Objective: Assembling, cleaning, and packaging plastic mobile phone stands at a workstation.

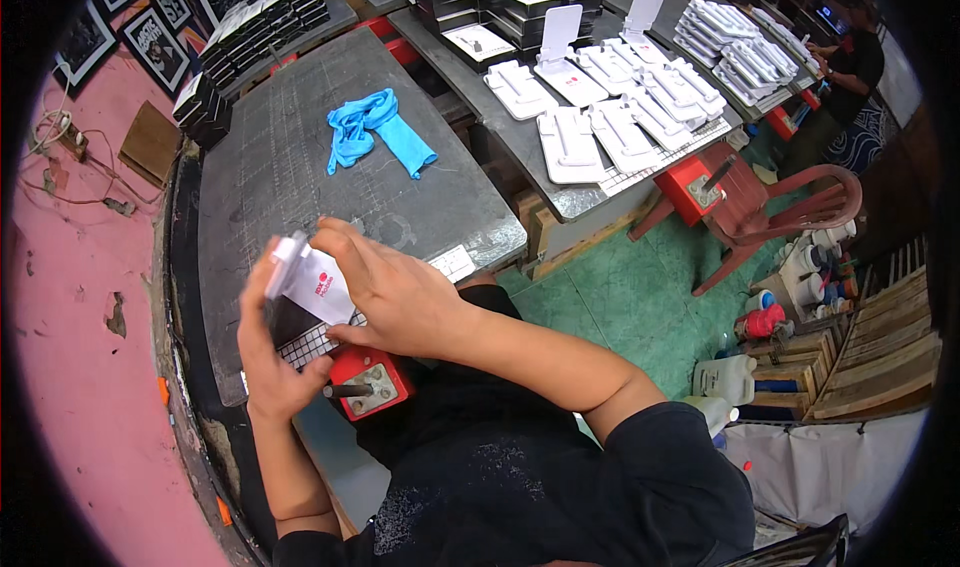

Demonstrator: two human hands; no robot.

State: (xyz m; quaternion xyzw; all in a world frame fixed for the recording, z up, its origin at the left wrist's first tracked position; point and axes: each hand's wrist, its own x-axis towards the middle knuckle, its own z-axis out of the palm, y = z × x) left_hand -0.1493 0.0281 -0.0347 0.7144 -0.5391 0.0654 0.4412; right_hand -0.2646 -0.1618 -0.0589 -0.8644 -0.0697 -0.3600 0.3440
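Left hand (272,352) and right hand (395,292) grip a part-open white stand (318,285); toward one o'clock, two stands (558,35) appear opened, many folded stands (620,132) remaining.

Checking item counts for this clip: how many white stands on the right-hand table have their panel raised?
2: one stand just right of the black boxes; a second stand farther right. Others could be hidden behind the boxes.
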